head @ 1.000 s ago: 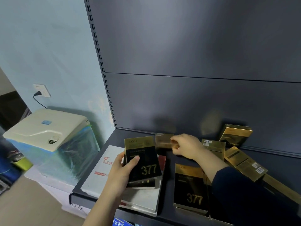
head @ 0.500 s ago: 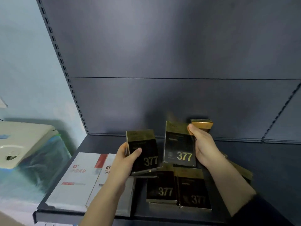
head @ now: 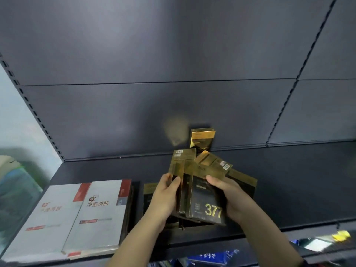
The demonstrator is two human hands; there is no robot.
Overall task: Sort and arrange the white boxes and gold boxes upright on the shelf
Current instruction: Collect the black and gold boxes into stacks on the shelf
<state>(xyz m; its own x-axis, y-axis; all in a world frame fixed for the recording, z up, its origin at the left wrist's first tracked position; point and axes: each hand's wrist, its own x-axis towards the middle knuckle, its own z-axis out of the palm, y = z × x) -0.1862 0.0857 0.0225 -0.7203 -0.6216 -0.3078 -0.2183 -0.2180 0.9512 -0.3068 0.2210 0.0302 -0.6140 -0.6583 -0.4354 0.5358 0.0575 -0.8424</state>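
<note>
The gold boxes [head: 204,197] look like glossy printed card with a metallic sheen, their black fronts smooth and reflective. The white boxes [head: 100,214] lying flat look like smooth card with a soft satin shine, edged in red. The shelf [head: 289,185] and its back panel [head: 173,54] look like dark grey painted metal, matt, with a faint dull reflection.

"377" on gold box [head: 207,201]; "净痘清肤" on white box [head: 100,214]

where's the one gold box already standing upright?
Head view: the upright gold box stands against the shelf's back panel, right of centre, just behind the gold boxes in both hands.
</note>
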